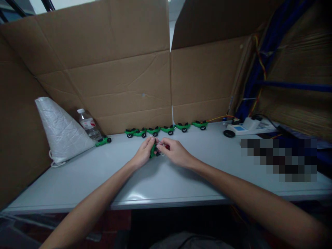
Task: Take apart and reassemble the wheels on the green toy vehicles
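Note:
Above the middle of the table, my left hand (143, 152) is closed round a green toy car (152, 151), whose body shows between the fingers. My right hand (175, 151) meets it from the other side, thumb and fingers pinched together. A small red piece (167, 147) shows at the right fingers, and a thin pale bit is near the fingertips; what exactly the right hand grips is too small to tell. Behind both hands, several similar green toy cars (169, 130) with black wheels stand in a row along the cardboard wall.
Cardboard panels (116, 83) enclose the white table (103, 183). At left are a silvery cone-shaped bag (61, 135), a water bottle (89, 124) and another green toy car (103, 141). To the right lie a power strip (241, 129), a black ring (229, 134) and cables.

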Motion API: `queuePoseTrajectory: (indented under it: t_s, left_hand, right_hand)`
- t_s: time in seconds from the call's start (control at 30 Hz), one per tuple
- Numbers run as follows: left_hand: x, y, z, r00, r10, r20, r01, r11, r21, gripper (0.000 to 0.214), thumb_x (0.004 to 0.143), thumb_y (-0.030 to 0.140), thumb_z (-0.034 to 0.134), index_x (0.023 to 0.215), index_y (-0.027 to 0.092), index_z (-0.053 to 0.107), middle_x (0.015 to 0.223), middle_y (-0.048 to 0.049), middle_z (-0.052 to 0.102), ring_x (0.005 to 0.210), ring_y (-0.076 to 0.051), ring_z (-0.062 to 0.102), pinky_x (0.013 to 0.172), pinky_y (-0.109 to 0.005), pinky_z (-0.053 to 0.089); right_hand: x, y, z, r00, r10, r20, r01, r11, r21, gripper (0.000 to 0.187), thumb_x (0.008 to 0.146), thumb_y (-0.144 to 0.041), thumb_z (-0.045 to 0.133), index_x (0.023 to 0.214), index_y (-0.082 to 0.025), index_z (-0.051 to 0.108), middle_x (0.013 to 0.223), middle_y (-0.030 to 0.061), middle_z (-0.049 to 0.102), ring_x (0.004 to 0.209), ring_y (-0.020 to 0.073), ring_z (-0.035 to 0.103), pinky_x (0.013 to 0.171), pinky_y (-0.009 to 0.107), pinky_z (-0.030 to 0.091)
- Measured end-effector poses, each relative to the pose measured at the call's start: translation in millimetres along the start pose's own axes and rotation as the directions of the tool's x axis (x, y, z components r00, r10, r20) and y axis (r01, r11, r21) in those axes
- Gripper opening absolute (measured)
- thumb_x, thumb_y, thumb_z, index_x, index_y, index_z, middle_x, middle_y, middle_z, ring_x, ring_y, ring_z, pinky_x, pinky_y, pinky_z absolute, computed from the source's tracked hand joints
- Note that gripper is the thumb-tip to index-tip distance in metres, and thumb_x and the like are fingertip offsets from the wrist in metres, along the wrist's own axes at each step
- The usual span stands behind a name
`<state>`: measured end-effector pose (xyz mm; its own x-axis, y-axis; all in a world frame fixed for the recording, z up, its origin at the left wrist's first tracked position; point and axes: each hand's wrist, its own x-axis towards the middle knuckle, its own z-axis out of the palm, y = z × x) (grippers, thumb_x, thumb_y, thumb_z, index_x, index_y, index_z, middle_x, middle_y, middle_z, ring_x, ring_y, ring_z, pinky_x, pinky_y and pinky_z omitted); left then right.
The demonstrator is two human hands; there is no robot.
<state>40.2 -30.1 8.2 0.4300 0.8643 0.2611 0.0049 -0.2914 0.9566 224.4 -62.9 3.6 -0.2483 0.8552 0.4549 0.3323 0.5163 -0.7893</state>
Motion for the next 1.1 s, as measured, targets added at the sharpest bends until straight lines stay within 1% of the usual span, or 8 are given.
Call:
queuePoseTrajectory:
  t_s: [0.13, 0.27, 0.4, 0.53, 0.73, 0.8, 0.93, 1.1]
  left_hand:
    - [-5, 4, 6.4, 0.999, 0.020, 0.031, -0.022, 0.998, 0.061, 0.043, 0.101, 0.061, 0.051, 0.098, 0.018, 0.056, 0.086, 0.0005, 0.052, 0.078, -0.014, 0.050, 0.074, -0.026, 0.044]
    - [-6, 12, 7.3, 0.999, 0.037, -0.009, -0.036, 0.996, 0.087, 0.036, 0.101, 0.056, 0.054, 0.101, 0.020, 0.056, 0.097, -0.0012, 0.053, 0.090, -0.016, 0.052, 0.085, -0.027, 0.045]
    - [-3, 9, 4.5, 0.998, 0.003, -0.058, -0.003, 1.000, 0.000, 0.023, 0.098, 0.043, 0.057, 0.103, 0.021, 0.056, 0.102, -0.0013, 0.054, 0.098, -0.017, 0.053, 0.092, -0.027, 0.044]
    - [-1, 3, -0.4, 1.000, -0.019, -0.023, 0.017, 0.998, -0.068, 0.016, 0.093, 0.034, 0.059, 0.104, 0.022, 0.056, 0.101, -0.0004, 0.056, 0.095, -0.016, 0.054, 0.090, -0.028, 0.046]
    - [-5, 13, -1.7, 1.000, -0.022, 0.010, 0.022, 1.000, -0.002, 0.030, 0.097, 0.043, 0.063, 0.117, 0.021, 0.062, 0.112, -0.0037, 0.062, 0.106, -0.018, 0.058, 0.097, -0.029, 0.045]
    - [-5, 17, -0.2, 1.000, -0.010, 0.021, 0.009, 1.000, 0.013, 0.035, 0.096, 0.048, 0.067, 0.118, 0.020, 0.063, 0.113, -0.0048, 0.064, 0.105, -0.018, 0.059, 0.096, -0.028, 0.046]
    - [-3, 18, 1.5, 0.999, -0.025, 0.033, 0.026, 0.999, -0.021, 0.039, 0.093, 0.050, 0.072, 0.114, 0.018, 0.065, 0.107, -0.0058, 0.067, 0.091, -0.016, 0.062, 0.084, -0.026, 0.049]
    - [-1, 15, -1.2, 0.998, -0.046, 0.034, 0.048, 0.997, -0.056, 0.041, 0.091, 0.049, 0.075, 0.116, 0.017, 0.065, 0.097, -0.0037, 0.067, 0.080, -0.014, 0.062, 0.076, -0.025, 0.050]
  right_hand:
    - [-3, -1, 2, 1.000, -0.014, 0.014, 0.014, 1.000, -0.020, 0.023, 0.101, -0.035, 0.056, 0.086, -0.019, 0.065, 0.077, 0.0000, 0.067, 0.069, 0.0151, 0.057, 0.066, 0.027, 0.037]
    - [-3, 0, 2, 1.000, -0.022, -0.015, 0.021, 0.998, -0.052, 0.024, 0.101, -0.035, 0.054, 0.082, -0.020, 0.060, 0.074, -0.0008, 0.064, 0.067, 0.0146, 0.055, 0.063, 0.027, 0.034]
    - [-1, 1, 3, 0.999, 0.001, -0.034, -0.003, 0.997, -0.075, 0.025, 0.101, -0.036, 0.051, 0.082, -0.022, 0.055, 0.069, -0.0027, 0.058, 0.063, 0.0146, 0.052, 0.060, 0.027, 0.031]
    - [-2, 0, 3, 0.999, 0.016, -0.029, -0.018, 0.998, -0.054, 0.027, 0.102, -0.037, 0.050, 0.079, -0.023, 0.051, 0.067, -0.0029, 0.055, 0.062, 0.0153, 0.052, 0.060, 0.027, 0.031]
    - [-1, 1, 1, 0.998, -0.032, -0.048, 0.033, 0.999, 0.025, 0.024, 0.100, -0.037, 0.052, 0.082, -0.023, 0.052, 0.070, -0.0034, 0.054, 0.064, 0.0148, 0.050, 0.062, 0.027, 0.036]
    - [0, 2, -1, 0.997, -0.058, -0.052, 0.060, 0.997, 0.052, 0.020, 0.099, -0.035, 0.053, 0.084, -0.022, 0.054, 0.072, -0.0033, 0.055, 0.065, 0.0145, 0.050, 0.064, 0.026, 0.037]
    - [2, 4, -4, 0.996, -0.081, -0.046, 0.084, 0.995, 0.060, 0.014, 0.095, -0.031, 0.057, 0.086, -0.021, 0.057, 0.077, -0.0022, 0.059, 0.069, 0.0148, 0.053, 0.067, 0.027, 0.040]
    - [3, 7, -2, 0.996, -0.050, -0.067, 0.054, 0.997, 0.055, 0.012, 0.093, -0.033, 0.062, 0.090, -0.021, 0.060, 0.080, -0.0013, 0.063, 0.071, 0.0155, 0.055, 0.069, 0.028, 0.042]
